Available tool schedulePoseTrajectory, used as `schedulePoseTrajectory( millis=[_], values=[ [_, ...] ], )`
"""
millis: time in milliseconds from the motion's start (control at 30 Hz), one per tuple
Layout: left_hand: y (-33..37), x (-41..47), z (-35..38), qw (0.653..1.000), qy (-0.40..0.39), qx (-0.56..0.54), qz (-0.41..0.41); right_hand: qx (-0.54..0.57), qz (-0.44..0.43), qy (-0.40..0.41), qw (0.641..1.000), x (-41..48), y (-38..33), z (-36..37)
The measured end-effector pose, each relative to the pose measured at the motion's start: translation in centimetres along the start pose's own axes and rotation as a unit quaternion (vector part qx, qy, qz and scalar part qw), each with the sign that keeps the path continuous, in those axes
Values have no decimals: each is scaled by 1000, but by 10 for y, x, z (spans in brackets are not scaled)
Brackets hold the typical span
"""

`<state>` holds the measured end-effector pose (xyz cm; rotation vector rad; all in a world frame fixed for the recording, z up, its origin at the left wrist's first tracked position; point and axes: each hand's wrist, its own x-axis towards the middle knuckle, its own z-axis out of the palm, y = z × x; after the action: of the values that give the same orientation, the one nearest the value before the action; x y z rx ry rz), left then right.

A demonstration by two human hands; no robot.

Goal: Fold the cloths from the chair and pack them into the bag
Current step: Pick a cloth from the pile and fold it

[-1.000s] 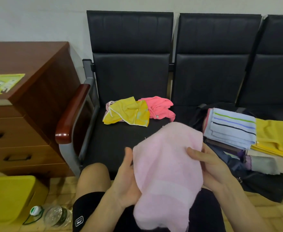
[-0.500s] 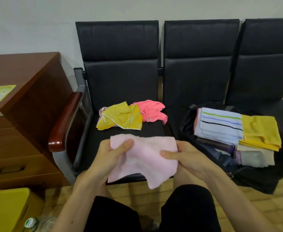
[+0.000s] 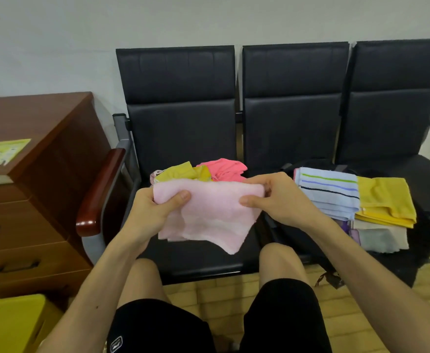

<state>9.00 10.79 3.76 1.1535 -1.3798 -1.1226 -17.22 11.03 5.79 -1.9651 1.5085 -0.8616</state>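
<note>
Both hands grip the pink cloth (image 3: 209,215) along its top fold, left hand (image 3: 155,212) and right hand (image 3: 280,202) at opposite ends, held above the near chair seat (image 3: 196,261), apparently to square the fold. Unfolded cloths (image 3: 201,171) lie far behind; the folded stack (image 3: 356,200) rests right, on the bag (image 3: 298,240).

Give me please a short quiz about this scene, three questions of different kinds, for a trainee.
1. True or false: both hands hold the pink cloth.
2. Which cloth lies on top of the bag, nearest the right hand? A) striped B) red C) black
3. Fill in: unfolded cloths wait on the ____ seat.

Key: 1 true, the left hand and the right hand each pinch an upper corner. 2 A, the striped cloth. 3 left, where the yellow cloth lies.
</note>
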Motion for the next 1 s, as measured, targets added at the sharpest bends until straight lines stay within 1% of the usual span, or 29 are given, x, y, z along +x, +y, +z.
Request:
schedulePoseTrajectory(
  millis=[67,167,267,367,467,533,600,633,700,733,800,867,900,967,1000],
  values=[
    [2,1,2,1000,12,12,3,-49,4,9,999,4,0,-1],
    [1,3,5,998,39,37,21,-78,15,15,997,5,-2,-3],
    [-4,6,7,990,89,104,21,-79,28,7,996,4,1,-4],
    [2,0,8,990,80,107,53,-68,48,-20,996,3,4,-9],
    [13,-10,14,994,28,66,86,-23,64,-57,996,1,9,-13],
    [20,-15,18,991,23,77,103,12,67,-77,995,-3,8,-18],
    [28,-16,20,988,11,96,117,77,51,-58,994,-7,9,-21],
    [32,-15,22,987,-3,105,120,137,48,-35,989,-10,10,-19],
    [39,-11,26,987,-40,115,102,286,70,3,956,-19,16,-6],
    [44,-7,33,986,-66,125,94,340,82,17,937,-24,21,-1],
    [46,-6,42,978,-116,151,89,414,110,32,903,-29,26,11],
    [47,-2,49,971,-161,149,94,467,138,58,871,-30,27,10],
    [48,0,52,969,-181,140,93,499,148,73,851,-31,27,6],
    [54,2,58,965,-223,112,81,576,174,97,793,-37,27,1],
    [57,3,60,963,-242,90,73,612,186,96,763,-43,29,3]
  ],
)
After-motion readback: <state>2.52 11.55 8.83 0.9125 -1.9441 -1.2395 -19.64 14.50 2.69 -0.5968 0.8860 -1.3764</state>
